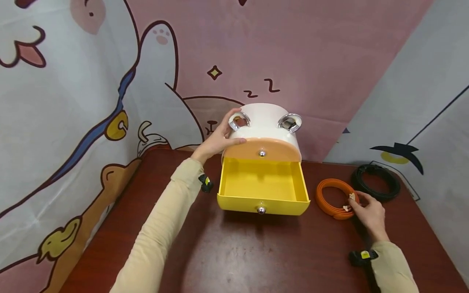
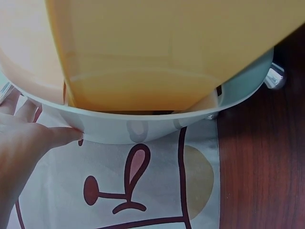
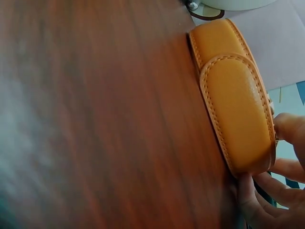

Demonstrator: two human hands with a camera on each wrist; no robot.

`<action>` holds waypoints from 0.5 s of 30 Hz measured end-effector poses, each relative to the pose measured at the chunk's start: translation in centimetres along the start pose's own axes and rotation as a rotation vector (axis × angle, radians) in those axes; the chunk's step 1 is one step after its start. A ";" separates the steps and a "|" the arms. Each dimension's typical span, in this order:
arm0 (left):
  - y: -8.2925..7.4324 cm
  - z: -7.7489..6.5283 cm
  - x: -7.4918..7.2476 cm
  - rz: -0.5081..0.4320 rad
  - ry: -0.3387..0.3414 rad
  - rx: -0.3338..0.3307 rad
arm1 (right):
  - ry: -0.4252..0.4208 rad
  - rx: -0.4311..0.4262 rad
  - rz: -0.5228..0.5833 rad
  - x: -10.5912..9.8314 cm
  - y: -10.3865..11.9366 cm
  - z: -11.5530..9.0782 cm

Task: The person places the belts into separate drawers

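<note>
A white tabletop drawer cabinet (image 1: 264,120) with a rounded top and two silver rings stands near the back of the table. Its lower yellow drawer (image 1: 264,206) is pulled out, with nothing inside; the peach upper drawer (image 1: 280,149) is in. My left hand (image 1: 218,138) rests on the cabinet's upper left side, thumb by the front edge and fingers beside the ring. To the right, my right hand (image 1: 370,213) grips a coiled orange belt (image 1: 324,203) at its right side. The right wrist view shows the belt's stitched strap end (image 3: 236,105), with fingertips at its lower edge.
A coiled black belt (image 1: 393,185) lies behind my right hand at the table's back right. The table (image 1: 242,260) is dark reddish wood. Cartoon-printed cloth (image 1: 293,53) hangs close behind the cabinet and along the sides.
</note>
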State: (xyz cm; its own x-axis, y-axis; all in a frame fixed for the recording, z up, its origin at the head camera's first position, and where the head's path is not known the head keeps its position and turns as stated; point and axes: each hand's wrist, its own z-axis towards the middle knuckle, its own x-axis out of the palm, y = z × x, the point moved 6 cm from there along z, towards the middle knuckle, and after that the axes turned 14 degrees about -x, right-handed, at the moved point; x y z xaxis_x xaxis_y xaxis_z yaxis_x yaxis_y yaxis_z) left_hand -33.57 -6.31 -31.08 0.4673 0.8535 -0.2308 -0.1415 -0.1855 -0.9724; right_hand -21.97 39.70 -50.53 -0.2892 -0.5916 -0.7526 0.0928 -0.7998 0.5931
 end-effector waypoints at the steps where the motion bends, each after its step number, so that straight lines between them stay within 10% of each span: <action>1: 0.0 0.0 0.0 0.003 -0.003 -0.002 | -0.002 0.004 0.007 0.1 0.0 0.0; 15: -0.1 0.0 0.1 -0.002 0.001 0.000 | -0.099 0.019 0.063 -1.6 1.5 -0.6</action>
State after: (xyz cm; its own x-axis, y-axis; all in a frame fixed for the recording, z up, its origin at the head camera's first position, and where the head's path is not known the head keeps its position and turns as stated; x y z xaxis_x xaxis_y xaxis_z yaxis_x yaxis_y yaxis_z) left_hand -33.54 -6.15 -31.04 0.4684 0.8533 -0.2290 -0.1408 -0.1838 -0.9728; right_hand -20.82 39.42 -48.62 -0.3765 -0.6268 -0.6822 0.0960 -0.7588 0.6442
